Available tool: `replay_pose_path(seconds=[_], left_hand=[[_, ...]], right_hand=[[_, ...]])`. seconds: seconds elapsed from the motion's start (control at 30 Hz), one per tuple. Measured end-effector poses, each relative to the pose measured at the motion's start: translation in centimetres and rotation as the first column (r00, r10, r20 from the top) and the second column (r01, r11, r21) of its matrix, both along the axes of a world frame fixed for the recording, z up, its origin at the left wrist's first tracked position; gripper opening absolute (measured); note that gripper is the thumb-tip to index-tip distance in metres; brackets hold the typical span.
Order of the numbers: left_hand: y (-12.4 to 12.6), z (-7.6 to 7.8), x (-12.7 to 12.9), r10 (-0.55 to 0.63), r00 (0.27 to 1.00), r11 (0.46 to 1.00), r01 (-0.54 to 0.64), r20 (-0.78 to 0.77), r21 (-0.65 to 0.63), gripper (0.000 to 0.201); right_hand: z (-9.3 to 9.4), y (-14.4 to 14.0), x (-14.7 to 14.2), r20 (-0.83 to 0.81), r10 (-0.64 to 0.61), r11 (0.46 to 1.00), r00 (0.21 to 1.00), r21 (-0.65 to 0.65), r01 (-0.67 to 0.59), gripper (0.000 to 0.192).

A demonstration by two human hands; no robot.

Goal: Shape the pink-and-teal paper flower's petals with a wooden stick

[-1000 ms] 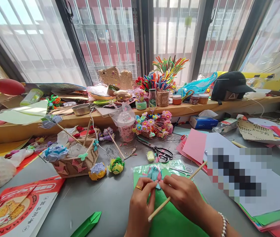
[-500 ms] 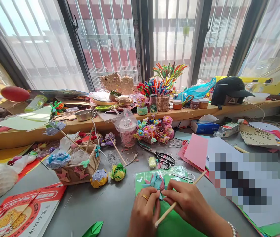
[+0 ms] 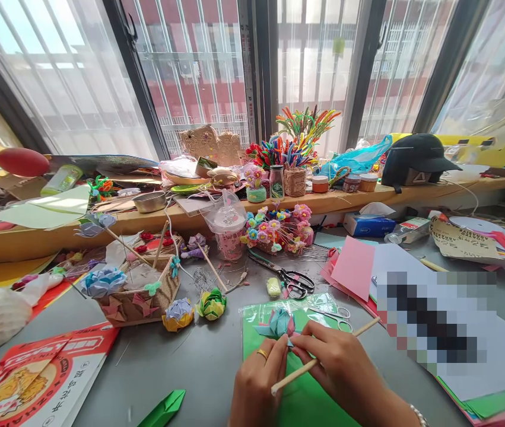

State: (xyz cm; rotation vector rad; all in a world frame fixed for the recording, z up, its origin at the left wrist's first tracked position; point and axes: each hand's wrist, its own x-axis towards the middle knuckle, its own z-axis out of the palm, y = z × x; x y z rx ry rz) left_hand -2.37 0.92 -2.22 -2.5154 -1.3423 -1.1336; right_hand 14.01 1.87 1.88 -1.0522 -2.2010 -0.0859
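Paper flower (image 3: pixel 280 323) above green sheet (image 3: pixel 310 398), near edge pinched by fingertips of left hand (image 3: pixel 256 379) and right hand (image 3: pixel 339 362), wooden stick (image 3: pixel 294 378) lodged in right grasp, grey tabletop (image 3: pixel 199 367) giving room leftward, small scissors (image 3: pixel 333 315) just beyond

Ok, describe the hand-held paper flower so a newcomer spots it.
On the grey table, find the green sheet. Over it, the left hand and right hand pinch the paper flower. Its blue and pink petals set it apart from the green-and-yellow flower to its left.
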Motion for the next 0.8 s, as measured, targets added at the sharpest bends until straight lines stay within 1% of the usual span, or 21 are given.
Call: replay_pose_path(seconds=[0.1, 0.2, 0.23, 0.27, 0.3, 0.33, 0.37, 0.4, 0.43, 0.47, 0.5, 0.53, 0.57, 0.6, 0.63, 0.67, 0.7, 0.73, 0.8], left_hand=[[0.0, -0.5, 0.2, -0.002, 0.999, 0.999, 0.001, 0.034, 0.05, 0.031], [0.0, -0.2, 0.4, -0.046, 0.993, 0.996, 0.036, 0.111, 0.083, 0.028], [0.0, 0.0, 0.5, -0.058, 0.985, 0.996, 0.047, 0.16, 0.073, 0.027], [0.0, 0.3, 0.5, -0.046, 0.972, 0.998, 0.035, 0.229, 0.05, 0.026], [0.0, 0.6, 0.4, 0.0, 0.949, 1.0, -0.007, 0.315, 0.02, 0.024], [0.1, 0.9, 0.3, 0.071, 0.909, 0.997, -0.07, 0.41, -0.019, 0.023], [0.2, 1.2, 0.2, 0.157, 0.849, 0.987, -0.142, 0.505, -0.068, 0.025], [0.4, 1.5, 0.0, 0.236, 0.768, 0.972, -0.199, 0.595, -0.129, 0.03], [0.6, 1.8, -0.2, 0.297, 0.675, 0.955, -0.226, 0.675, -0.194, 0.037], [0.8, 1.9, -0.3, 0.321, 0.586, 0.947, -0.174, 0.744, -0.271, 0.044], [1.1, 2.1, -0.4, 0.332, 0.499, 0.937, -0.078, 0.8, -0.34, 0.049], [1.3, 2.1, -0.5, 0.332, 0.416, 0.918, 0.062, 0.846, -0.391, 0.055], [1.5, 2.2, -0.5, 0.329, 0.342, 0.884, 0.217, 0.88, -0.414, 0.059], [1.6, 2.1, -0.4, 0.327, 0.278, 0.836, 0.361, 0.903, -0.414, 0.064], [1.6, 2.1, -0.3, 0.326, 0.23, 0.784, 0.476, 0.917, -0.398, 0.067], [1.6, 2.0, -0.1, 0.327, 0.202, 0.735, 0.56, 0.923, -0.382, 0.068], [1.5, 2.0, 0.1, 0.328, 0.19, 0.696, 0.614, 0.925, -0.373, 0.067], [1.4, 1.9, 0.2, 0.333, 0.188, 0.667, 0.645, 0.924, -0.372, 0.065], [1.1, 1.9, 0.3, 0.351, 0.201, 0.636, 0.666, 0.915, -0.39, 0.061]], right_hand=[[-0.3, -0.2, -0.2, -0.009, -0.018, 1.0, 1.0, -0.001, 0.018, 0.042], [-0.7, 0.0, -0.2, -0.022, -0.03, 1.0, 0.999, 0.005, 0.03, 0.04], [-0.7, 0.1, -0.1, -0.036, -0.036, 0.999, 0.999, -0.002, 0.036, 0.038], [-0.6, 0.2, 0.0, -0.061, -0.047, 0.999, 0.997, -0.017, 0.046, 0.036], [-0.5, 0.2, 0.2, -0.099, -0.059, 0.998, 0.993, -0.042, 0.055, 0.033], [-0.3, 0.3, 0.4, -0.149, -0.072, 0.995, 0.986, -0.079, 0.06, 0.03], [0.1, 0.3, 0.6, -0.21, -0.092, 0.99, 0.973, -0.128, 0.066, 0.027], [0.5, 0.3, 0.8, -0.269, -0.096, 0.98, 0.958, -0.194, 0.044, 0.024], [1.0, 0.3, 0.9, -0.326, -0.105, 0.964, 0.94, -0.264, 0.016, 0.022], [1.5, 0.2, 1.1, -0.368, -0.124, 0.942, 0.922, -0.335, -0.006, 0.021], [2.0, 0.1, 1.2, -0.394, -0.142, 0.916, 0.908, -0.4, -0.03, 0.021], [2.4, 0.1, 1.3, -0.411, -0.155, 0.9, 0.899, -0.433, -0.042, 0.02], [2.7, 0.0, 1.4, -0.422, -0.162, 0.883, 0.892, -0.466, -0.06, 0.021], [2.9, -0.1, 1.4, -0.428, -0.166, 0.867, 0.888, -0.492, -0.075, 0.021], [3.1, -0.1, 1.4, -0.432, -0.169, 0.852, 0.886, -0.516, -0.089, 0.021], [3.2, -0.2, 1.5, -0.433, -0.171, 0.833, 0.885, -0.543, -0.104, 0.021], [3.3, -0.2, 1.5, -0.432, -0.172, 0.811, 0.885, -0.572, -0.121, 0.022], [3.4, -0.2, 1.5, -0.429, -0.17, 0.782, 0.887, -0.606, -0.143, 0.022], [3.6, -0.1, 1.6, -0.428, -0.154, 0.709, 0.891, -0.676, -0.202, 0.024]])
